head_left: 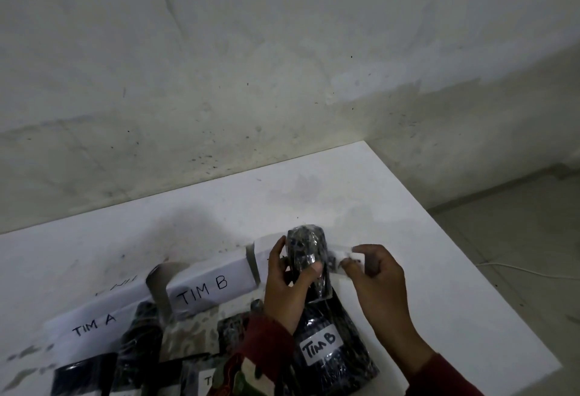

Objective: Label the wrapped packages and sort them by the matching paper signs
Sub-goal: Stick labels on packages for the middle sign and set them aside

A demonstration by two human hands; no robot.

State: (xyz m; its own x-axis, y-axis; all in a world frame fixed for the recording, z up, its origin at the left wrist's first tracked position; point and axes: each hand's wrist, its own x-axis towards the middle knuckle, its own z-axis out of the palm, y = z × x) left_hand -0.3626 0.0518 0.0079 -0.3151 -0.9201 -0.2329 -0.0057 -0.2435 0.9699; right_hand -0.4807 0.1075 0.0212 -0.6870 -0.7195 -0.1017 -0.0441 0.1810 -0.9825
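Holding wrapped package (306, 249) in left hand (287, 286), right hand (373, 279) pinching tape (343, 253)

White table (361, 195), pushed against the wall, surface scuffed with dark smudges. Lying on it near the front edge: paper sign "TIM A" (91, 326) at left, paper sign "TIM B" (204, 290) just right of it, a curled grey strip (160, 286) standing up between the two. Grey tape piece (252, 262) at the TIM B sign's right end. In front of the signs: several dark plastic-wrapped packages. One at right (329, 351) carries a white "TIM B" label. Another tall dark package (141, 329) sits below the gap between the signs. Others at the bottom edge are cut off.
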